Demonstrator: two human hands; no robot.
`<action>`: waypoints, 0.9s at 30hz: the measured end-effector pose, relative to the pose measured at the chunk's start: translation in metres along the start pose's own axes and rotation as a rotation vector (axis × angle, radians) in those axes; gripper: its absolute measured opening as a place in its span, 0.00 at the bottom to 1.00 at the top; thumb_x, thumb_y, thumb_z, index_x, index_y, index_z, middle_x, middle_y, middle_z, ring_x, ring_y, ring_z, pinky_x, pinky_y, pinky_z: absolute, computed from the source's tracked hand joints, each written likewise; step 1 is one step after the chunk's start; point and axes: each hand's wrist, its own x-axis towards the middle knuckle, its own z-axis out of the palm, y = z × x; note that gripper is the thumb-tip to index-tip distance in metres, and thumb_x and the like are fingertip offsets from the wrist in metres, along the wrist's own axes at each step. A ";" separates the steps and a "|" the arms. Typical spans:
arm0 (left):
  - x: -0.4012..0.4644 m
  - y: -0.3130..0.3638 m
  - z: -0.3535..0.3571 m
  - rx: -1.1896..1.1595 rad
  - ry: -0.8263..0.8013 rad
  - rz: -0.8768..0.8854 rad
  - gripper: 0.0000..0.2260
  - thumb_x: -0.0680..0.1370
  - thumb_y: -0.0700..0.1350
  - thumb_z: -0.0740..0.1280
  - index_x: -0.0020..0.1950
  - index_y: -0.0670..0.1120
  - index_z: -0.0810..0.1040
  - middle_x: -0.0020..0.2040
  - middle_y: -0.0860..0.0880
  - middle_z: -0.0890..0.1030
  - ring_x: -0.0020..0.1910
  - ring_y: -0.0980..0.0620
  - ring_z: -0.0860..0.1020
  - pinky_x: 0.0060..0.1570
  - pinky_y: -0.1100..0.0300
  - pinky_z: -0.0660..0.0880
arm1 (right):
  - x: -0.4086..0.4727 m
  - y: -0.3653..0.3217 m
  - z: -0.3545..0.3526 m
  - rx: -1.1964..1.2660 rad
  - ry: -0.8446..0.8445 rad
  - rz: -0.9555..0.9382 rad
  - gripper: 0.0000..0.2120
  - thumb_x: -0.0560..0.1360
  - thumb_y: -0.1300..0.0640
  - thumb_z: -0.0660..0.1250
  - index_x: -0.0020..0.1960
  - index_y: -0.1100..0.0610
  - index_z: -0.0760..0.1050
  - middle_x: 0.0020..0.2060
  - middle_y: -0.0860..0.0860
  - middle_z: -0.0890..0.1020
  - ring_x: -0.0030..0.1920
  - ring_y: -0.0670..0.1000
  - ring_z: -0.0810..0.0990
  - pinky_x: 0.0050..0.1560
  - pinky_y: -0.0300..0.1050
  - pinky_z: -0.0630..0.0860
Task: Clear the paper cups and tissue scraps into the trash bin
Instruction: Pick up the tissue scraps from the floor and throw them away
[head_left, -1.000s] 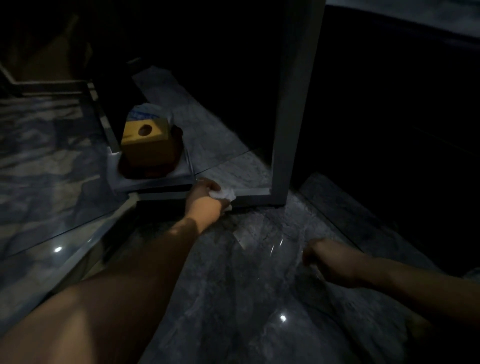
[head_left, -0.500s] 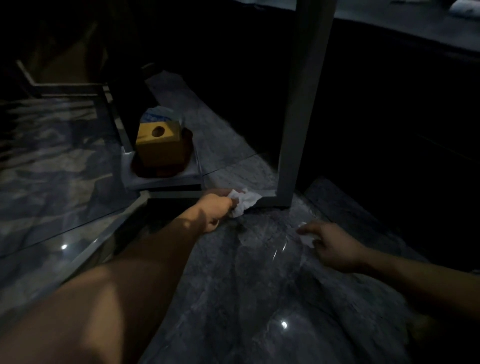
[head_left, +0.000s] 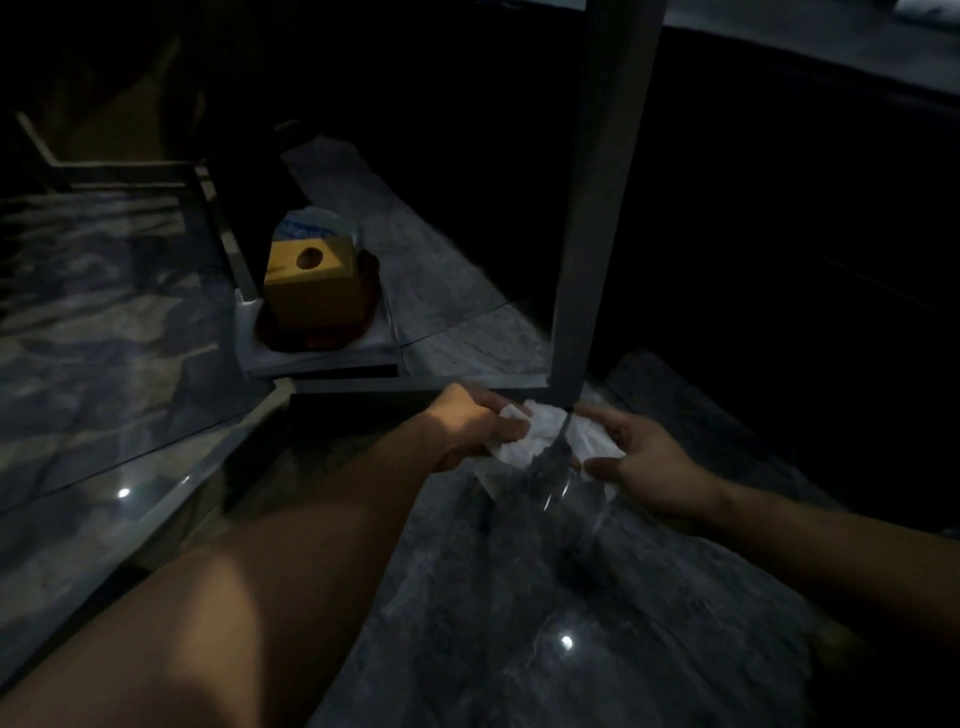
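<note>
The scene is dark, low down on a grey marble floor (head_left: 519, 623). My left hand (head_left: 472, 423) is shut on a crumpled white tissue scrap (head_left: 540, 431) just in front of a grey table leg (head_left: 597, 208). My right hand (head_left: 644, 462) meets it from the right, thumb and fingers curled around the tissue's other side (head_left: 592, 441). A faint curved glint below the tissue may be something clear; I cannot tell what. No paper cup or trash bin is in view.
A yellow box with a round hole (head_left: 311, 291) sits on a brown dish on a white tray (head_left: 322, 358), behind a low frame rail (head_left: 415, 384). A glossy marble-patterned surface (head_left: 104, 312) spans the left. Beyond the leg all is black.
My left hand drew the tissue back from the frame rail toward the right. My right hand rose from the floor and came left to meet it at the tissue.
</note>
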 end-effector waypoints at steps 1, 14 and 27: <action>-0.002 0.002 0.004 0.007 -0.036 -0.002 0.14 0.75 0.32 0.69 0.60 0.34 0.79 0.44 0.45 0.82 0.41 0.51 0.81 0.39 0.62 0.81 | 0.000 0.000 0.001 0.026 -0.007 -0.002 0.33 0.69 0.75 0.68 0.71 0.57 0.67 0.63 0.53 0.78 0.58 0.47 0.80 0.51 0.36 0.79; 0.005 -0.002 0.029 0.054 -0.011 -0.054 0.13 0.69 0.38 0.78 0.51 0.40 0.81 0.49 0.42 0.85 0.49 0.45 0.84 0.51 0.50 0.82 | -0.005 -0.009 0.011 0.210 -0.136 -0.033 0.28 0.69 0.78 0.66 0.58 0.50 0.75 0.50 0.45 0.84 0.49 0.44 0.84 0.48 0.40 0.82; -0.001 0.001 0.028 0.045 -0.037 -0.130 0.06 0.70 0.40 0.78 0.40 0.41 0.82 0.38 0.46 0.85 0.32 0.55 0.84 0.30 0.64 0.80 | -0.011 -0.011 0.021 0.141 -0.138 -0.064 0.23 0.68 0.76 0.69 0.52 0.52 0.78 0.45 0.46 0.84 0.44 0.42 0.84 0.44 0.34 0.80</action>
